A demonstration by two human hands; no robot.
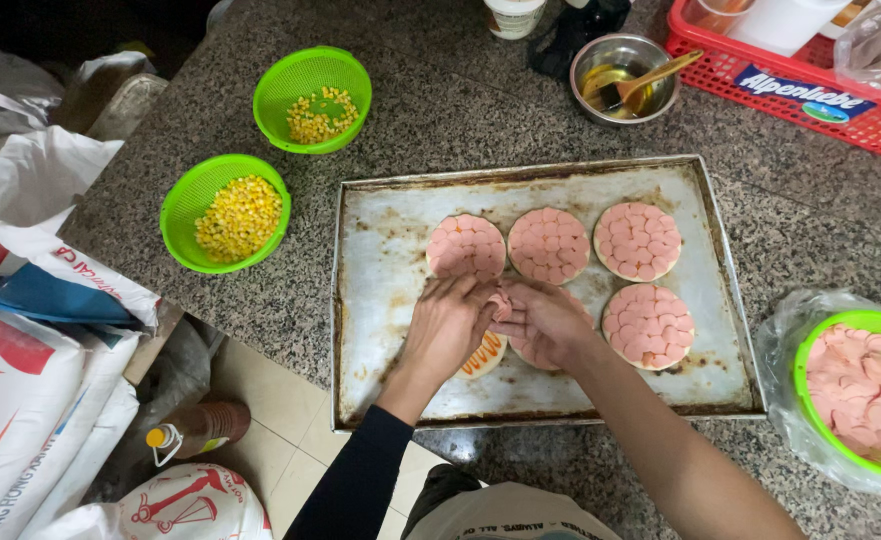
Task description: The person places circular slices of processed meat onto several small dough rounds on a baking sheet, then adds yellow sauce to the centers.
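- Left hand (pixel 447 325) lies palm-down on a dough round (pixel 484 356) near the baking tray (pixel 380 260) front edge, fingers loosely curled, gripping nothing visible
- Right hand (pixel 543 320) pinches a sausage slice (pixel 501 303) just beside it
- Four topped rounds (pixel 549 244) sit further back on the tray

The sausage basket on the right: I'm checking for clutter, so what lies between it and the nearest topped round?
Only bare tray, its raised rim and a strip of granite counter, per the head view.
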